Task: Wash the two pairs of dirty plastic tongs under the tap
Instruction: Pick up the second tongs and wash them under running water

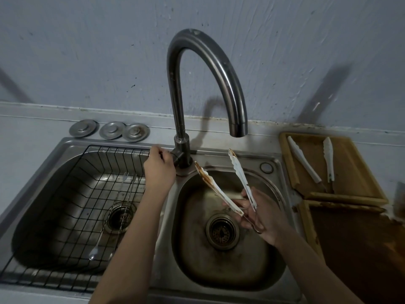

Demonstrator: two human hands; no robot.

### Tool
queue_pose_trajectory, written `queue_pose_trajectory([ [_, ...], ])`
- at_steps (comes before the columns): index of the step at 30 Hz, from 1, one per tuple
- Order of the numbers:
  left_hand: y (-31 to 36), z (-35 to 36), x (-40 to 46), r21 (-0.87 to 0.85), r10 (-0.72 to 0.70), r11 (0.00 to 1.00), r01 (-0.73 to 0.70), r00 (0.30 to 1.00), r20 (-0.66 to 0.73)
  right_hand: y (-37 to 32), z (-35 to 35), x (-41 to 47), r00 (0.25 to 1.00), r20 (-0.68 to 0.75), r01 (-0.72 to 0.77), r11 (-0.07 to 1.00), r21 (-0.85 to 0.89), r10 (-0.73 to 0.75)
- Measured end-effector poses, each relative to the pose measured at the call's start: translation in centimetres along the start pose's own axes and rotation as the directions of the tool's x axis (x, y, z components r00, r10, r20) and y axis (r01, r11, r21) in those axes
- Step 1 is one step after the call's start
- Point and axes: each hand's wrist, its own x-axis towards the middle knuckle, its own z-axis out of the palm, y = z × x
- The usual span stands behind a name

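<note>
Against a scuffed blue wall, the dry tap (pixel 206 84) awaits: left hand (pixel 158 166) closed on its lever, right hand (pixel 262 212) clamping stained tongs (pixel 228 183) below the spout, second pair (pixel 311 161) right of it; water likely comes next.

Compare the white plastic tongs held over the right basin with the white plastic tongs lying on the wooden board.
The held white plastic tongs are gripped in the right hand, tips raised over the right steel basin; the white plastic tongs on the wooden board lie flat and untouched. The held pair shows brown grime along one arm; the board pair looks clean from here. Both are white, scalloped and spread open.
</note>
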Motion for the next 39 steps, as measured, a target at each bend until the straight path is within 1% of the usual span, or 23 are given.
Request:
queue_pose_trajectory([
  [8, -0.2, -0.2, -0.2, -0.036, 0.009, 0.999, -0.008, 1.0, 0.017, -0.2, 0.1, -0.4, 1.0, -0.01, -0.007, 1.0, 0.013, 0.007],
  [13, -0.2, -0.3, -0.3, -0.043, 0.003, 0.999, -0.002, 1.0, 0.022, -0.4, 0.4, -0.6, 1.0, -0.016, -0.019, 0.999, -0.032, 0.018],
  [18, -0.4, -0.2, -0.4, -0.053, 0.017, 0.998, -0.016, 1.0, 0.013, -0.3, 0.4, -0.6, 1.0, -0.013, 0.007, 0.999, -0.054, -0.008],
  [21, -0.6, -0.2, -0.5, -0.077, 0.018, 0.997, -0.016, 1.0, 0.024, -0.2, 0.4, -0.4, 0.999, -0.044, 0.012, 0.997, -0.074, -0.016],
  [23, -0.8, 0.0, -0.7, -0.105, -0.015, 0.994, 0.019, 0.999, 0.041, 0.0, 0.4, -0.4, 0.994, -0.107, 0.008, 0.987, -0.158, -0.025],
  [24, -1.1, 0.3, -0.9, -0.128, -0.017, 0.992, 0.021, 0.999, 0.036, 0.1, 0.4, -0.4, 0.989, -0.141, 0.009, 0.972, -0.236, -0.043],
  [25, -1.2, 0.5, -1.5, -0.15, 0.013, 0.989, -0.012, 1.0, 0.003, 0.1, 0.5, -0.4, 0.983, -0.167, 0.014, 0.942, -0.335, -0.074],
  [27, -1.3, 1.1, -3.3, -0.162, 0.12, 0.977, -0.14, 0.985, -0.126, 0.1, 0.6, -0.2, 0.972, -0.177, 0.033, 0.838, -0.545, -0.153],
  [28, -1.3, 1.5, -4.4, -0.175, 0.165, 0.965, -0.194, 0.972, -0.166, 0.1, 0.6, 0.0, 0.969, -0.164, 0.042, 0.776, -0.629, -0.186],
  [29, -1.2, 1.9, -5.5, -0.217, 0.186, 0.951, -0.219, 0.969, -0.164, 0.0, 0.8, 0.4, 0.967, -0.148, 0.052, 0.724, -0.688, -0.209],
  [30, -1.2, 2.4, -6.5, -0.282, 0.171, 0.938, -0.201, 0.977, -0.126, 0.0, 0.9, 0.7, 0.966, -0.131, 0.059, 0.682, -0.729, -0.223],
  [31, -0.9, 2.8, -7.4, -0.355, 0.103, 0.928, -0.116, 0.993, -0.056, -0.1, 1.1, 1.0, 0.966, -0.116, 0.063, 0.648, -0.759, -0.23],
  [32, -1.0, 3.4, -8.1, -0.424, 0.009, 0.905, 0.011, 0.999, 0.047, -0.2, 1.4, 1.3, 0.966, -0.102, 0.07, 0.625, -0.777, -0.236],
  [33, -1.0, 3.8, -8.6, -0.464, -0.087, 0.874, 0.146, 0.985, 0.146, -0.2, 1.7, 1.6, 0.968, -0.087, 0.079, 0.614, -0.785, -0.236],
  [34, -1.2, 4.2, -8.8, -0.483, -0.164, 0.84, 0.248, 0.964, 0.21, -0.2, 2.0, 1.8, 0.969, -0.074, 0.09, 0.613, -0.785, -0.237],
  [36, -1.2, 4.3, -8.5, -0.539, -0.257, 0.769, 0.344, 0.938, 0.233, -0.3, 2.6, 2.0, 0.97, -0.039, 0.121, 0.615, -0.779, -0.239],
  [38, -0.9, 3.4, -7.4, -0.629, -0.328, 0.682, 0.372, 0.925, 0.192, -0.3, 3.0, 2.1, 0.972, -0.011, 0.141, 0.613, -0.778, -0.237],
  [39, -0.9, 2.9, -6.6, -0.643, -0.345, 0.676, 0.36, 0.926, 0.155, -0.2, 3.1, 2.2, 0.973, -0.004, 0.142, 0.608, -0.781, -0.233],
])
